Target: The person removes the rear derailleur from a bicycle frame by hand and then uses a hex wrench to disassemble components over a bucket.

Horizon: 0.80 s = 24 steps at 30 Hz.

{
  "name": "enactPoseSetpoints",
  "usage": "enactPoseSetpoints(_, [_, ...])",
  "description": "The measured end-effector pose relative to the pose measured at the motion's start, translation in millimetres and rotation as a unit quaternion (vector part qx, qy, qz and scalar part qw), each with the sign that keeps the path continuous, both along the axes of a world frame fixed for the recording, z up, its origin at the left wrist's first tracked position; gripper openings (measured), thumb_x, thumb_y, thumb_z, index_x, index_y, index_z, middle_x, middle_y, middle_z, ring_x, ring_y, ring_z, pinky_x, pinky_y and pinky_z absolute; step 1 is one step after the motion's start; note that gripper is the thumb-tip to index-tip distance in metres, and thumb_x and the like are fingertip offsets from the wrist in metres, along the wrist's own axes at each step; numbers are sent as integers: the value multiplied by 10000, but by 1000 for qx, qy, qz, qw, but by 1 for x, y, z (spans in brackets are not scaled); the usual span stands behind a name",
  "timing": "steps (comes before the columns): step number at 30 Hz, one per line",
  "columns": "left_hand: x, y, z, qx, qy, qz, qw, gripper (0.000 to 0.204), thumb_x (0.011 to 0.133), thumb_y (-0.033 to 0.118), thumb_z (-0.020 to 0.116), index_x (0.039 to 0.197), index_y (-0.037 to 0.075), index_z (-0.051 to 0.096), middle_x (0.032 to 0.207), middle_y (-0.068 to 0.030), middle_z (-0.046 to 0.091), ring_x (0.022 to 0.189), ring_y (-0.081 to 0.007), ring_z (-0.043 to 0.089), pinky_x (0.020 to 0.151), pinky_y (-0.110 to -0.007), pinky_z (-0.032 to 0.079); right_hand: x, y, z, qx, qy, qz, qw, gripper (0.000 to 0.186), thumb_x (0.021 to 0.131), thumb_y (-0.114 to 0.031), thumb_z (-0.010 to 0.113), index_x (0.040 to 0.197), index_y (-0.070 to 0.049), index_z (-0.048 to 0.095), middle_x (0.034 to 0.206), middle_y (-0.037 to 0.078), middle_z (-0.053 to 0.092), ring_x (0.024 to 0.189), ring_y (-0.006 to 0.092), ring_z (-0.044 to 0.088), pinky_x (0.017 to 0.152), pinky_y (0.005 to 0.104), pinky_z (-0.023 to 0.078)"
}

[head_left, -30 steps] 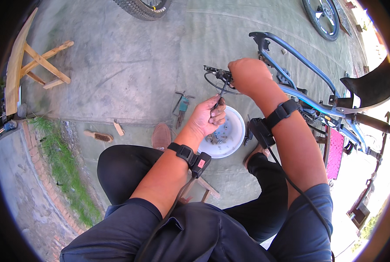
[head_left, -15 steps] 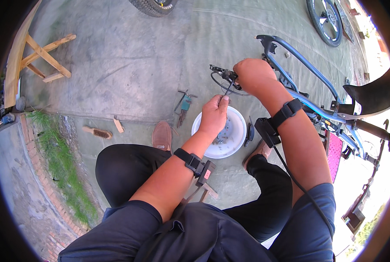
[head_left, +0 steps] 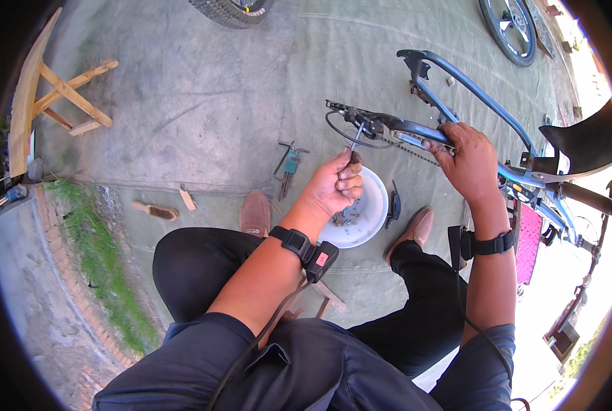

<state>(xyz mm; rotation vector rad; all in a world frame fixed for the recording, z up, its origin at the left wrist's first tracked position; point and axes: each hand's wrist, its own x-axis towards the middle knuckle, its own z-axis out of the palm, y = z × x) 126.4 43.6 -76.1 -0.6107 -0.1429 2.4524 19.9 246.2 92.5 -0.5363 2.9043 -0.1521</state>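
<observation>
My left hand is closed around a hex key, a thin metal shaft that sticks up out of the fist. Its tip meets the derailleur at the rear end of a blue bicycle frame. My right hand grips a tube of that frame, thumb on the near side and fingers over the far side. A chain runs beneath the tube toward this hand. A black cable loops below the derailleur.
Below my left hand stands a white basin with small metal parts. A hex key set, a brush and a wood scrap lie on the ground cloth. Wheels lie farther off; a wooden stand is at left.
My right hand has moved from the derailleur end back along the frame, rightward and nearer, and now grips a tube. My left hand has turned, palm side more visible, keeping the hex key.
</observation>
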Motion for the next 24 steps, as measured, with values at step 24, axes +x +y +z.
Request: enactPoseSetpoints(24, [-5, 3, 7, -322, 54, -11, 945, 236, 1005, 235, 452, 1019, 67, 616, 682, -15, 542, 661, -146, 527, 666, -285, 433, 0, 14, -11, -33, 51, 20, 998, 282, 792, -397, 714, 816, -120, 669, 733, 54, 613, 706, 282, 624, 583, 404, 476])
